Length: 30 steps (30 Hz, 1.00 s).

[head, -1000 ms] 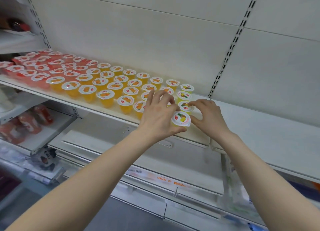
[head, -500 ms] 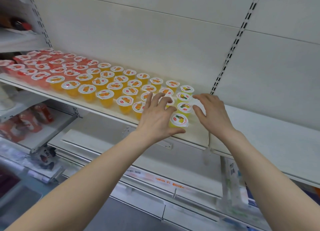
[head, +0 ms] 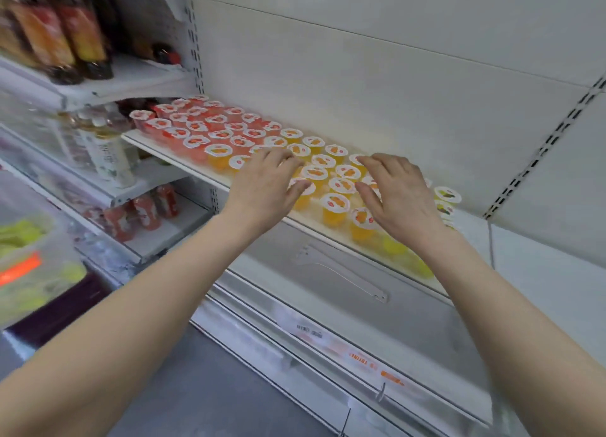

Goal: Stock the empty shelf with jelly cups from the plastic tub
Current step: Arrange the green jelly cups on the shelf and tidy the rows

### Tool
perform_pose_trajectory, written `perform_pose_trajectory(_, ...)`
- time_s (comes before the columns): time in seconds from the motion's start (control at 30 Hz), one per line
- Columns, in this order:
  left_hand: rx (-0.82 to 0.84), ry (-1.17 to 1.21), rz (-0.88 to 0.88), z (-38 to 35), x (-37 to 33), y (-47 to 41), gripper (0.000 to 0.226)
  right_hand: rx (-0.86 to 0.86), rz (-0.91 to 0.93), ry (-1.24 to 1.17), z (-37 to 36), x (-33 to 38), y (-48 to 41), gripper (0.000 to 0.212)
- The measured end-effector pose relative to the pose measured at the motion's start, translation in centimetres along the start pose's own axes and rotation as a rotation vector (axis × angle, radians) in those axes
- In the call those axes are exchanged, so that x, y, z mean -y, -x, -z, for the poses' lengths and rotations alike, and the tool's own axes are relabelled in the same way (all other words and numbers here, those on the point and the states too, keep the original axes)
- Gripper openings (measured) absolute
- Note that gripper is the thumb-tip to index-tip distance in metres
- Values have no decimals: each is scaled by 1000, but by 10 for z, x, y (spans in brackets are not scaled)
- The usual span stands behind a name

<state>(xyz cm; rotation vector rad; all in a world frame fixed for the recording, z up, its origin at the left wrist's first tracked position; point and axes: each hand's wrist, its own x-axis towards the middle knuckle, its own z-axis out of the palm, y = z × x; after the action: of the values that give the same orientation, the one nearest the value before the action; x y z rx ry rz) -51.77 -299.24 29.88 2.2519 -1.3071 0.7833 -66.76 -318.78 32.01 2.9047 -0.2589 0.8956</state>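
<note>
View: head camera, looking down on the shelf (head: 183,165).
Jelly cups: stand on the shelf in a packed block, red cups (head: 196,141) at the left, orange cups (head: 341,186) in the middle, yellow-green cups (head: 447,194) at the right end.
Left hand (head: 262,184): fingers spread and lightly bent over orange lids; grips nothing.
Right hand (head: 403,197): fingers spread flat over orange lids; holds nothing.
Key relation: the orange cups lie directly under and between the two hands. The block's long axis runs along the shelf, left-rear to right-front. Both hands are equally near.
Edges: the front row stands close to the shelf lip; a forward nudge risks a fall.
Open room: bare shelf surface (head: 551,272) beyond the yellow-green cups.
Plastic tub (head: 32,256): low left, blurred, well apart.
</note>
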Motion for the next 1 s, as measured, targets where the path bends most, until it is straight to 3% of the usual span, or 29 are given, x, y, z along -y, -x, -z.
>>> perform_pose_trajectory(0.53, 122, -303, 312, 129, 294, 167, 50, 69, 392, -251, -138, 322, -134, 52)
perform_pose_trajectory(0.77, 175, -332, 642, 156, 384, 271, 38, 172, 553, -401, -209, 442, -153, 47)
perform_pose_trajectory(1.0, 223, -319, 941, 152, 442, 334, 37, 396, 673, -549, -302, 529, -196, 47)
